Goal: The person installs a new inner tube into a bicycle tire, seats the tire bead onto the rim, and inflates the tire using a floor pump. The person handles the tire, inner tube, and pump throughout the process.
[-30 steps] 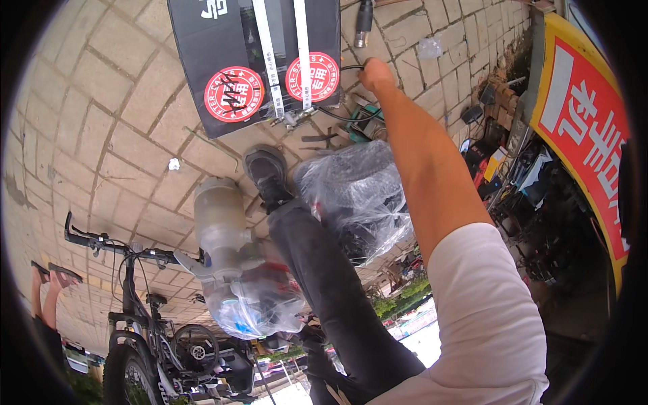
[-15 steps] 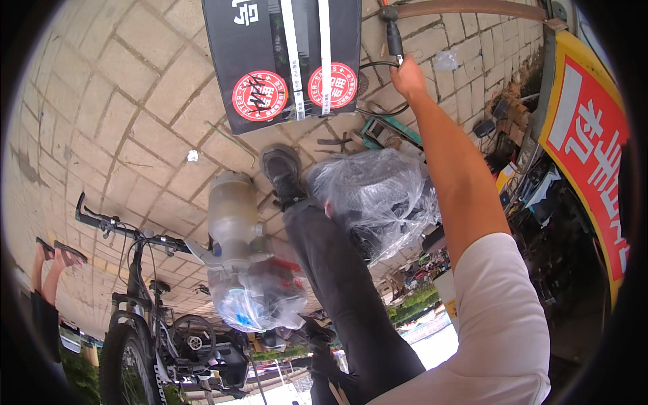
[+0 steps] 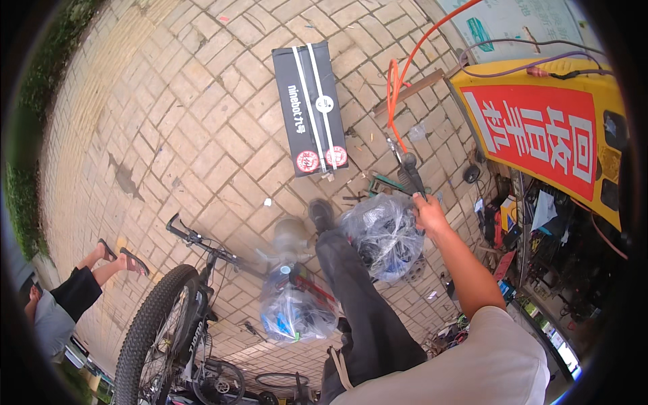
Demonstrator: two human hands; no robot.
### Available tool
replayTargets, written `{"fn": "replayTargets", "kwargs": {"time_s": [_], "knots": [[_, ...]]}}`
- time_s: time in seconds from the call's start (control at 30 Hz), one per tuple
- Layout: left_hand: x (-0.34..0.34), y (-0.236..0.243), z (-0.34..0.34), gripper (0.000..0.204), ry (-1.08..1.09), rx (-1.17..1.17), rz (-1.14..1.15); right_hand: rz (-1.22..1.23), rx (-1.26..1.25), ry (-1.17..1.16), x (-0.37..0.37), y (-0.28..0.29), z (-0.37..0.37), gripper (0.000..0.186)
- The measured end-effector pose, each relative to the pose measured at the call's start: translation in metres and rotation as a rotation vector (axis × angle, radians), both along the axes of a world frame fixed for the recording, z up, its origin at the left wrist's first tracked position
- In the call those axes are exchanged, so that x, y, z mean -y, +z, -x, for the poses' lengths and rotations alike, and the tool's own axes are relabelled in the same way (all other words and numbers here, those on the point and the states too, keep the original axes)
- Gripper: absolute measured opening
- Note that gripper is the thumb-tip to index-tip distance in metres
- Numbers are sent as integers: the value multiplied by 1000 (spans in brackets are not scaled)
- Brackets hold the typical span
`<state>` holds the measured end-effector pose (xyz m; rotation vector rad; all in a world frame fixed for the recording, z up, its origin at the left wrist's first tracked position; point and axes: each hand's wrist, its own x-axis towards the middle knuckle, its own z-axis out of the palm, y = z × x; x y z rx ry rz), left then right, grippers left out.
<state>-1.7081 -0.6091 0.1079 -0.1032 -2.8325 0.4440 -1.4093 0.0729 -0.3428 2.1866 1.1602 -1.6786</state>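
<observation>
My right hand (image 3: 429, 214) is closed on the lower end of a black tire inflator (image 3: 411, 173), which has a long grip and a rounded head. An orange air hose (image 3: 394, 101) comes down close to its head. Just left of and below the hand, a bulky clear plastic bag (image 3: 383, 236) with dark contents lies on the paving. The sleeved upper arm enters from the lower right. My left hand is out of view.
Ahead lies a long black carton (image 3: 312, 111) with white straps. A cloudy plastic jug (image 3: 290, 233) and a second clear bag (image 3: 297, 314) sit left of my leg. A bicycle (image 3: 196, 324) and a person (image 3: 61, 304) are farther left. A yellow-and-red sign (image 3: 533, 131) borders the right.
My view has tilted and widened, so the carton appears smaller and the orange hose shows in full. The right hand appears lower in the picture, still closed on the inflator.
</observation>
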Motion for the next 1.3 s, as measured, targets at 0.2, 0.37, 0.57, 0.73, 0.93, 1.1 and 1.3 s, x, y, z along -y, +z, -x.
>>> {"fn": "replayTargets", "kwargs": {"time_s": [0.2,0.37,0.57,0.73,0.93,1.1,1.3], "knots": [[20,-54,-120,57,375,303,-436,152,-298,-82,83,165,-31,26],[-7,-89,-262,46,410,1058,-1120,121,-570,-39,213,268,-72,20],[3,-101,-415,61,-99,1102,-1748,-97,-849,325,432,351,-134,23],[-8,-72,-446,47,139,1276,-2056,-614,-919,709,578,355,-215,29],[82,-101,-522,38,173,1098,-2006,-448,-650,1509,658,379,-291,45],[179,-104,-581,35,133,993,-2083,-542,-960,1916,673,413,-335,37],[251,-85,-682,33,124,1047,-1878,-874,-1609,2249,726,396,-336,63]]}}
